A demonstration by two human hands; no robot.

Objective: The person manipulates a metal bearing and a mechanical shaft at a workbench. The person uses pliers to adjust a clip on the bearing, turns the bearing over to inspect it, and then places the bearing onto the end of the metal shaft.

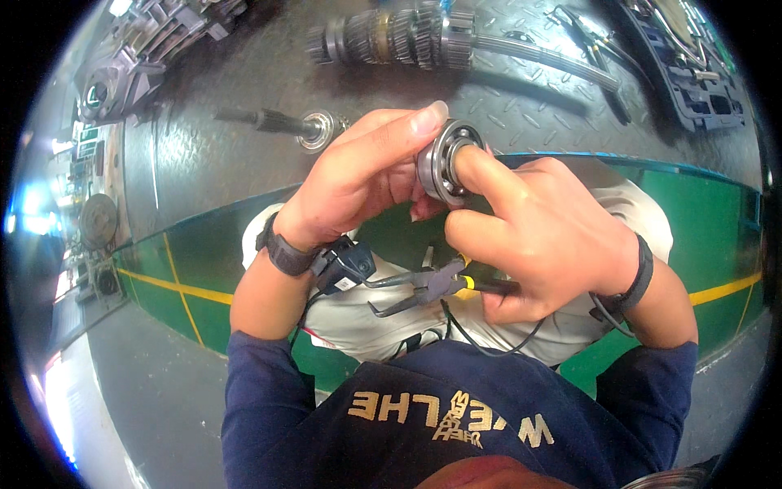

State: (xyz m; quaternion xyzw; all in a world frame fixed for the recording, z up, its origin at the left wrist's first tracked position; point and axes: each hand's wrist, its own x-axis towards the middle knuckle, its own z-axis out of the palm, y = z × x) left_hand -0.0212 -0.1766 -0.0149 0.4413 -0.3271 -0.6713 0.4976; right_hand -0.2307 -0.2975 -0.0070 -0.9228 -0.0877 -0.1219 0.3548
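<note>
Looking down, we trace the blue-trimmed near edge of a grey, tread-patterned metal bench [204, 175] curving past both hands. Bench plate shows between that edge and a long, steel gear-stacked shaft [399, 39] lying along the far side; we read this stretch as room for moving, wider to the right of the hands. Leftward, a slender, dark metal shaft with a bearing at one end [281, 122] bounds the space; at upper right, a black, rectangular tool case [702, 94] does likewise. Below the edge, we note a green floor with yellow lines [709, 232]. The silver, ring-shaped steel ball bearing [434, 169] is tilted, raised at the bench edge in front of us. Our left hand [346, 175] is curled around its outer side, thumb near the upper rim. Our right hand [554, 232] is partly closed, index finger at the bore, lower fingers wrapped on black-and-yellow-handled pliers with bent, dark metal tips [441, 283]. The plier tips stand apart, pointing left above our lap.
</note>
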